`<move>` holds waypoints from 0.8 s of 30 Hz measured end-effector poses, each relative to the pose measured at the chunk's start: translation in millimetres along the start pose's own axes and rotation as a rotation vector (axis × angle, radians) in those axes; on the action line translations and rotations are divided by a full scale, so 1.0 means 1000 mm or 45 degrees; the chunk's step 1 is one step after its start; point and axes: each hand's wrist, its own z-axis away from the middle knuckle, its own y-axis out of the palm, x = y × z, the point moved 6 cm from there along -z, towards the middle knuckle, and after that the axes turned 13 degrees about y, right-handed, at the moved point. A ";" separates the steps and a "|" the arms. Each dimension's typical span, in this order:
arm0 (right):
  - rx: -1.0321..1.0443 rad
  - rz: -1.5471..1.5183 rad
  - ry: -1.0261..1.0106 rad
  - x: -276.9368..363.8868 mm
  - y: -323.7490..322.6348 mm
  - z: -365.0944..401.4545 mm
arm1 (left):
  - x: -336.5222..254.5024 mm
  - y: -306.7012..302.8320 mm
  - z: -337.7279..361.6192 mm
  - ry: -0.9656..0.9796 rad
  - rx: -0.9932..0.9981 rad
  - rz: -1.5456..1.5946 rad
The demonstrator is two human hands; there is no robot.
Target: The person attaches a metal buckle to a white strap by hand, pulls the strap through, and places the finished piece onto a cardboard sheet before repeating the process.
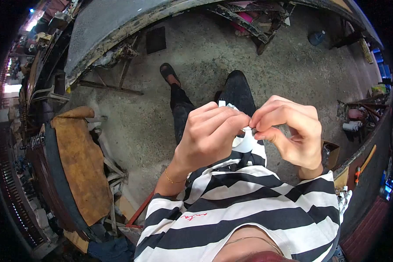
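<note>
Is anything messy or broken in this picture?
The small white piece pinched between the left hand and right hand looks crumpled. Dark, broken-looking scraps lie piled on the floor far ahead.

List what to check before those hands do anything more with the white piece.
1. Left hand has a grip on the white piece: ok, fingertips pinched on it.
2. Right hand has a grip: ok, thumb and forefinger close on the same piece, meeting the left fingertips.
3. Piece is fully in sight: not ok, fingers hide most of it; only the ends show.
4. Piece is clear of the striped shirt: cannot tell, it overlaps the shirt in this view.
5. Bracelet is out of the way: ok, it sits at the left wrist, away from the fingertips.
6. Footing: cannot tell, only one sandal shows on the concrete floor.
</note>
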 end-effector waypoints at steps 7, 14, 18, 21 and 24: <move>-0.103 -0.198 0.038 -0.017 0.017 -0.001 | -0.001 0.001 0.005 0.042 0.028 -0.140; 0.091 -0.986 0.349 -0.043 0.022 0.001 | -0.003 -0.002 0.013 0.032 -0.114 -0.034; 0.176 -0.945 0.345 -0.037 0.016 0.003 | -0.004 -0.002 0.010 0.051 -0.128 0.041; 0.166 -0.531 0.230 -0.020 0.004 0.000 | -0.003 -0.002 0.009 0.047 -0.121 0.072; 0.091 -0.129 0.108 -0.001 0.002 -0.002 | -0.002 -0.004 0.009 0.045 -0.091 0.044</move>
